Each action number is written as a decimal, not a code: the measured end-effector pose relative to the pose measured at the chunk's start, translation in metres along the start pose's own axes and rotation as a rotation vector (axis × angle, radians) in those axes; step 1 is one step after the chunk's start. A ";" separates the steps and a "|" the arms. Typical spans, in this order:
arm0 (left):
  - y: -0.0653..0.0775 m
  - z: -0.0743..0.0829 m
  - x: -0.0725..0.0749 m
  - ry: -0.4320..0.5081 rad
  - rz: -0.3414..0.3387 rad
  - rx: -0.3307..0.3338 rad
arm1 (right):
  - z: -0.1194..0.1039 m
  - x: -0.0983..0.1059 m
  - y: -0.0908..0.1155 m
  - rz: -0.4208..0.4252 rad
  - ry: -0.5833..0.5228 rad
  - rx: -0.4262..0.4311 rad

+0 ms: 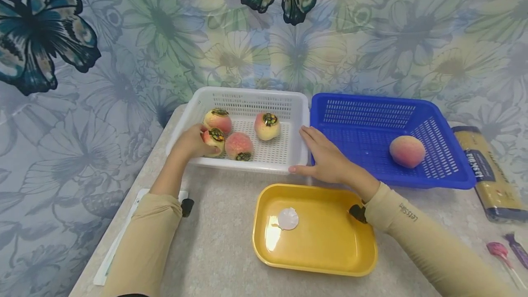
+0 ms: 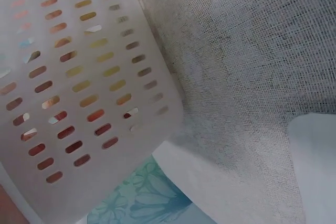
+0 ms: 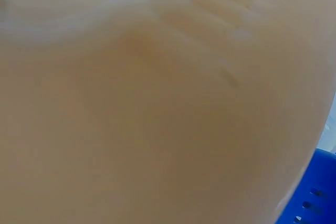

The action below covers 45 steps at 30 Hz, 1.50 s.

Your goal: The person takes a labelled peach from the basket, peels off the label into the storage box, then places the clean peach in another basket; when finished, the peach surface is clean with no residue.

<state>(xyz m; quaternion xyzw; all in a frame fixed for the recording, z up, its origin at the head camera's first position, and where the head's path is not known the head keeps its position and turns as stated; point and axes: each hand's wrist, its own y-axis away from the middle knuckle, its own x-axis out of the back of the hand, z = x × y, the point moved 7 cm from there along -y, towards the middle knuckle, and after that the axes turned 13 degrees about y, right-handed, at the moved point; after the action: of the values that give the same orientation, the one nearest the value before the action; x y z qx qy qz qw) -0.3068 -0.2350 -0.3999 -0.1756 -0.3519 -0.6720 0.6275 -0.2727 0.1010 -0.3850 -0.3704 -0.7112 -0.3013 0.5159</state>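
In the head view my left hand (image 1: pixel 191 143) reaches over the near left rim of the white basket (image 1: pixel 284 167). It grips a red-and-yellow peach (image 1: pixel 214 140) with a dark sticker. Around this one lie more peaches: one behind (image 1: pixel 217 121), one beside it (image 1: pixel 239 146), one farther right (image 1: pixel 267 126). My right hand (image 1: pixel 330 157) rests on the white basket's right end, fingers fairly straight on the rim and thumb at the front corner. The left wrist view shows the basket's slotted wall (image 2: pixel 79 93). A blurred beige surface fills most of the right wrist view.
A blue basket (image 1: pixel 350 175) with one peach (image 1: pixel 407 151) adjoins on the right. In front, a yellow tray (image 1: pixel 317 267) holds a pale round piece (image 1: pixel 288 218). Rightward lie a pasta packet (image 1: pixel 491 173), a lollipop (image 1: pixel 497 249) and a purple-wrapped sweet (image 1: pixel 516 250). A patterned wall stands behind.
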 end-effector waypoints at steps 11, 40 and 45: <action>0.031 0.021 0.015 0.292 0.127 -0.108 | -0.002 0.001 0.000 -0.010 -0.004 0.001; 0.115 0.133 -0.063 0.727 -0.138 -0.443 | -0.085 0.096 0.053 0.532 -0.096 0.457; 0.117 0.139 -0.069 0.745 -0.141 -0.425 | -0.090 0.101 0.059 0.632 -0.027 0.530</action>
<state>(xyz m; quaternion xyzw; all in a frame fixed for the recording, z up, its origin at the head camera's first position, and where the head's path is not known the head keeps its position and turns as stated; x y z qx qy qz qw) -0.2116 -0.0851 -0.3213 -0.0216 0.0336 -0.7882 0.6141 -0.1971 0.0822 -0.2603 -0.4289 -0.6221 0.0704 0.6512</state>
